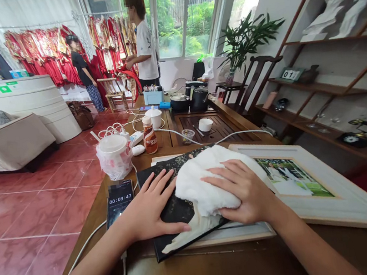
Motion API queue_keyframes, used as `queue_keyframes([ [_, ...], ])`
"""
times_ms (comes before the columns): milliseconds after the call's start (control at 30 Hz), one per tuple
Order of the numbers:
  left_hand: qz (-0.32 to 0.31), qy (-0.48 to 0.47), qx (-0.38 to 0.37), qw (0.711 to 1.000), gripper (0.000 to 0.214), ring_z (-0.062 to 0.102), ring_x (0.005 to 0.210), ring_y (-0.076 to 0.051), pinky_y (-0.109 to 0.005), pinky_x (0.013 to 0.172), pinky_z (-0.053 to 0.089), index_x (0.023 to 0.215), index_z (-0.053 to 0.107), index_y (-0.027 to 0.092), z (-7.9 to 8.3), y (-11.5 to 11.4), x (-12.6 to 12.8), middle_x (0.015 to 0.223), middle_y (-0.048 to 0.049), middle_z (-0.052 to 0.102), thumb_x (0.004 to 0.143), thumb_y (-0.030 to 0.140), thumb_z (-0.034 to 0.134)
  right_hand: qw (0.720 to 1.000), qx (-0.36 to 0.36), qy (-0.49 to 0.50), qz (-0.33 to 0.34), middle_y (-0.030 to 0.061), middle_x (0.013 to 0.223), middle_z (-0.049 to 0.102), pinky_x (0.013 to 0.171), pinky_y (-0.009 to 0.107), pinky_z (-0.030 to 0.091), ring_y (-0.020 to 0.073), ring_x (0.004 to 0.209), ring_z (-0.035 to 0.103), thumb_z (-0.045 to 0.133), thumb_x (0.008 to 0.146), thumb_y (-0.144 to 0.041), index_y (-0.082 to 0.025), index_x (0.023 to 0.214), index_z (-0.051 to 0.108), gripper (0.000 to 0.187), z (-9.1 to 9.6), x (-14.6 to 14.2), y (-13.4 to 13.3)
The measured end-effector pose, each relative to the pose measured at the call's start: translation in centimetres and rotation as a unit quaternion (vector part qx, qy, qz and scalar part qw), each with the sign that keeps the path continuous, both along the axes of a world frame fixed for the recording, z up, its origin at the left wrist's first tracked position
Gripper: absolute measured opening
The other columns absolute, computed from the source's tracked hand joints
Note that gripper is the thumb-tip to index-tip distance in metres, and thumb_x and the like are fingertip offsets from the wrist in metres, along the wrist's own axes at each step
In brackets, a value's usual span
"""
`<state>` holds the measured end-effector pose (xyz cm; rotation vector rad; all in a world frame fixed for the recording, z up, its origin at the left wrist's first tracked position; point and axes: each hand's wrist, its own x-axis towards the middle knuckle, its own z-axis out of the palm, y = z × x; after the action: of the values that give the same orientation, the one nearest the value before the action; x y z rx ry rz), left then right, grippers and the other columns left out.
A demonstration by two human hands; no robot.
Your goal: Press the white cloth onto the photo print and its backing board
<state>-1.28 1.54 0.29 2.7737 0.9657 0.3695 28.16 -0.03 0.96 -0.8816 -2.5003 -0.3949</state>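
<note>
Right hand [245, 190]: fingers curved, bit spread over bunched cloth [207, 180]; can't tell if pinching. Left hand [150, 206] splayed on black board [182, 209]. Board's under cloth, atop pale frame [249, 232] on table [204, 274]. Wiping step, I reckon; next stroke probably wants left palm bracing board, cloth pressed evenly.

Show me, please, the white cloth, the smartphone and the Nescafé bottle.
White cloth [193, 178], head view: on its bunched left side.
Smartphone [120, 200], head view: on the screen's timer digits.
Nescafé bottle [150, 138], head view: on its label.
</note>
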Motion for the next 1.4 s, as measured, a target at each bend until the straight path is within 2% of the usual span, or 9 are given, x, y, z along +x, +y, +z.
queue_keyframes([
  [200, -0.008, 0.004, 0.005, 1.0, 0.104, 0.013, 0.149, -0.035, -0.053, 0.121, 0.013, 0.156, 0.02, 0.021, 0.0, 0.1, 0.1, 0.162, -0.012, 0.017, 0.078, 0.081, 0.053, 0.997, -0.039, 0.005, 0.067, 0.0091, 0.131, 0.06, 0.098, 0.052, 0.032, 0.0323, 0.107, 0.054, 0.065, 0.066, -0.044, -0.023, 0.133, 0.054, 0.072, -0.1, -2.2, -1.2],
  [267, -0.005, 0.007, 0.003, 1.0, 0.103, 0.013, 0.149, -0.034, -0.053, 0.121, 0.013, 0.156, 0.02, 0.021, -0.1, 0.0, 0.1, 0.162, -0.0116, 0.016, 0.078, 0.082, 0.051, 0.997, -0.037, 0.002, 0.06, 0.0091, 0.13, 0.06, 0.098, 0.051, 0.033, 0.0317, 0.107, 0.054, 0.066, 0.067, -0.042, -0.022, 0.133, 0.053, 0.071, 0.0, -1.7, -0.9],
  [467, 0.001, 0.006, 0.001, 1.0, 0.105, 0.011, 0.149, -0.035, -0.054, 0.12, 0.011, 0.157, 0.017, 0.019, 0.0, 0.0, 0.1, 0.162, -0.0128, 0.015, 0.079, 0.083, 0.048, 1.0, 0.002, 0.0, -0.026, 0.0134, 0.123, 0.062, 0.095, 0.052, 0.037, 0.0332, 0.107, 0.054, 0.067, 0.074, -0.038, -0.018, 0.128, 0.056, 0.059, 0.1, 0.8, 0.4],
  [767, -0.007, -0.003, 0.007, 1.0, 0.104, 0.013, 0.149, -0.034, -0.053, 0.121, 0.013, 0.157, 0.019, 0.022, -0.1, 0.0, 0.1, 0.162, -0.0114, 0.016, 0.078, 0.082, 0.051, 0.997, -0.041, 0.005, 0.065, 0.0094, 0.13, 0.06, 0.098, 0.052, 0.032, 0.0316, 0.107, 0.055, 0.064, 0.066, -0.042, -0.023, 0.132, 0.054, 0.07, 0.0, -1.9, -1.1],
  [1000, 0.003, 0.007, -0.001, 1.0, 0.105, 0.011, 0.149, -0.035, -0.055, 0.12, 0.011, 0.157, 0.017, 0.02, -0.1, 0.0, 0.0, 0.162, -0.0127, 0.015, 0.079, 0.083, 0.048, 1.0, 0.001, 0.0, -0.025, 0.0129, 0.123, 0.062, 0.096, 0.052, 0.036, 0.0329, 0.107, 0.055, 0.067, 0.073, -0.039, -0.02, 0.128, 0.057, 0.06, 0.1, 0.8, 0.4],
  [1100, -0.002, 0.003, 0.004, 1.0, 0.105, 0.011, 0.149, -0.034, -0.054, 0.12, 0.012, 0.156, 0.019, 0.019, -0.1, 0.0, 0.0, 0.162, -0.013, 0.015, 0.079, 0.083, 0.048, 1.0, -0.006, -0.001, 0.001, 0.0132, 0.125, 0.062, 0.097, 0.054, 0.035, 0.0335, 0.107, 0.055, 0.067, 0.071, -0.041, -0.019, 0.129, 0.056, 0.063, -0.1, 0.0, -0.1],
  [1267, -0.011, 0.007, 0.008, 1.0, 0.102, 0.014, 0.149, -0.035, -0.053, 0.12, 0.013, 0.155, 0.024, 0.021, -0.1, 0.1, 0.1, 0.162, -0.0124, 0.017, 0.077, 0.078, 0.058, 0.997, -0.038, -0.001, 0.071, 0.0097, 0.129, 0.061, 0.097, 0.052, 0.033, 0.0321, 0.107, 0.055, 0.066, 0.069, -0.046, -0.023, 0.132, 0.054, 0.068, -0.1, -2.2, -1.3],
  [1400, -0.002, 0.009, 0.001, 1.0, 0.105, 0.012, 0.149, -0.034, -0.053, 0.121, 0.011, 0.156, 0.02, 0.02, 0.0, 0.0, 0.1, 0.162, -0.0127, 0.015, 0.078, 0.082, 0.051, 0.999, -0.031, -0.003, 0.034, 0.0113, 0.127, 0.062, 0.097, 0.052, 0.035, 0.032, 0.106, 0.056, 0.065, 0.07, -0.043, -0.021, 0.131, 0.055, 0.065, 0.2, -0.9, -0.5],
])
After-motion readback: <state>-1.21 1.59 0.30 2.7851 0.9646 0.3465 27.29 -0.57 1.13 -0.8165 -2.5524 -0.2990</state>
